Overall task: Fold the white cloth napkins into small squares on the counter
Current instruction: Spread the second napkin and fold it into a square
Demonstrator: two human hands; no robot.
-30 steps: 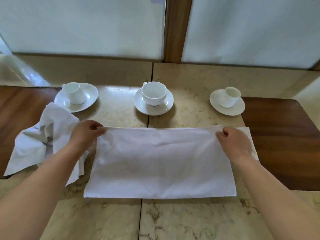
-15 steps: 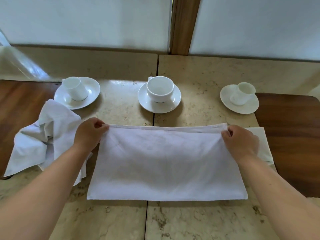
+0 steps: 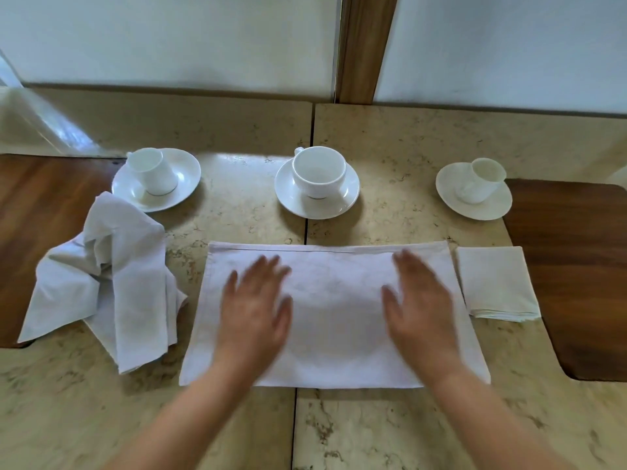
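Head view. Half-folded white napkin [image 3: 334,317], flat on marble counter [image 3: 237,212]. Left hand [image 3: 254,310] and right hand [image 3: 420,307], blurred, fingers straight and spread, palms down over the cloth. Crumpled napkins [image 3: 105,283] left of the left fingers; folded stack [image 3: 495,283] right of the right fingers; three cups on saucers [image 3: 317,186] beyond the fingertips.
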